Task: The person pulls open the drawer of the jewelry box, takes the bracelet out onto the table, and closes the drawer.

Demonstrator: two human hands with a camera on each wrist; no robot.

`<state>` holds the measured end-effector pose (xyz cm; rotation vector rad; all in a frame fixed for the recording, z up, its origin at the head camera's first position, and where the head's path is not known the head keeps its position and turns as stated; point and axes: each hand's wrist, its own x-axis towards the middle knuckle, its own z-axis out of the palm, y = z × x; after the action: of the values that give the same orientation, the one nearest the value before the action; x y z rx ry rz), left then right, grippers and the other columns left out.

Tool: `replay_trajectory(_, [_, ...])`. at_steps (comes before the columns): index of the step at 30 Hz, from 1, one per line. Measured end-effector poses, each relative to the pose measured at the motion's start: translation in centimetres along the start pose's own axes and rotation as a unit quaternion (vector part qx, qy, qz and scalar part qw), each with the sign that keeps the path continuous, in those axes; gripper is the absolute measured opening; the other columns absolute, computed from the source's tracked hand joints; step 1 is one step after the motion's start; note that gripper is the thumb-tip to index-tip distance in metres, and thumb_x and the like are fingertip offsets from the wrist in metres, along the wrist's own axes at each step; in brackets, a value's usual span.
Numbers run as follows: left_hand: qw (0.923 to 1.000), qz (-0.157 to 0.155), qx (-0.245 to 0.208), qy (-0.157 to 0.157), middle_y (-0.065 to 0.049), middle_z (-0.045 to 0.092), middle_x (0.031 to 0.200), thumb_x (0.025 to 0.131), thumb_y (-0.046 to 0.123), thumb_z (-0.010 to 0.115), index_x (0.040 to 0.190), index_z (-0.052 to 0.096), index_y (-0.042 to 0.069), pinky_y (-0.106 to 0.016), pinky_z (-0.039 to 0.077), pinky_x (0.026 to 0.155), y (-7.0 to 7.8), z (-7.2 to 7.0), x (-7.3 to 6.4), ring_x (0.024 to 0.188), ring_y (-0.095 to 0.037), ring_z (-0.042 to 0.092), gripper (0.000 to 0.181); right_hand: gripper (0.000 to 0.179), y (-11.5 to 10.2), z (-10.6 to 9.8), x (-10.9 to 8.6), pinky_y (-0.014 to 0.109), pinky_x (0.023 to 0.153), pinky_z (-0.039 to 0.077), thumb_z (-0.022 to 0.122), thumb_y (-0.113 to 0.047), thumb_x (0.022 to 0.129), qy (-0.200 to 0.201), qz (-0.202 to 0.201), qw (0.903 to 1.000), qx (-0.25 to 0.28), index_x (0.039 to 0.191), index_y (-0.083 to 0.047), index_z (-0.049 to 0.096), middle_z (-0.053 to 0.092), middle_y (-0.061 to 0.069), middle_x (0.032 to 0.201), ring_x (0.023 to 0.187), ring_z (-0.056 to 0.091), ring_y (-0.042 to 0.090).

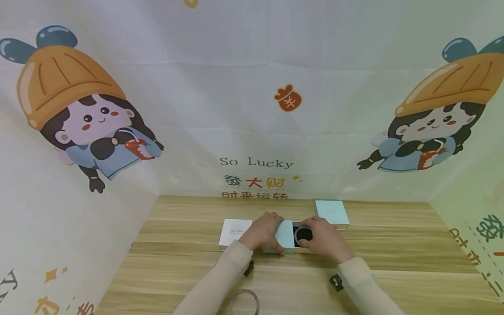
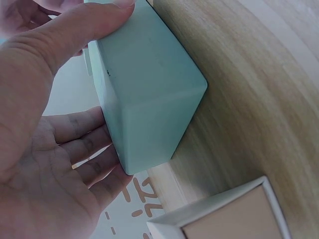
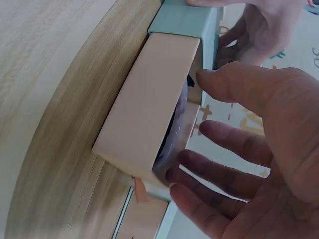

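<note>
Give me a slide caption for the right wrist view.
Right hand beside a bangle in a beige drawer jutting from the mint-green box sleeve the left hand grips.

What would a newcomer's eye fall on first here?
Probably the big cartoon figures left and right on the backdrop. On the wooden table, the left hand grips a mint box whose tray juts out, a bangle inside, near the right hand. A second bangle lies at the head view's bottom edge.
</note>
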<state>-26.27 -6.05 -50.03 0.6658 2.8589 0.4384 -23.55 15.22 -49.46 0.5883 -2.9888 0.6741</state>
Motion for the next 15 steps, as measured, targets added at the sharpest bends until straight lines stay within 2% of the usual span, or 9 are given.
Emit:
replay_trajectory(7, [1.0, 0.002, 0.005, 0.001, -0.002, 0.061, 0.132, 0.065, 0.044, 0.096, 0.144, 0.056, 0.013, -0.034, 0.051, 0.093, 0.0, 0.1, 0.2, 0.11, -0.017, 0.054, 0.094, 0.047, -0.8, 0.4, 0.6, 0.039, 0.066, 0.055, 0.084, -0.023, 0.08, -0.013, 0.019, 0.9986, -0.048, 0.122, -0.005, 0.072, 0.068, 0.015, 0.107, 0.083, 0.063, 0.024])
replay_trajectory(15, [1.0, 0.004, 0.0, 0.002, -0.002, 0.062, 0.128, 0.064, 0.042, 0.097, 0.142, 0.057, 0.013, -0.033, 0.052, 0.09, -0.1, 0.1, 0.2, 0.107, -0.017, 0.054, 0.092, 0.051, -1.4, 0.6, 1.1, 0.038, 0.069, 0.053, 0.084, -0.022, 0.081, -0.048, 0.041, 0.9964, -0.056, 0.128, -0.006, 0.07, 0.063, 0.016, 0.109, 0.085, 0.055, 0.023])
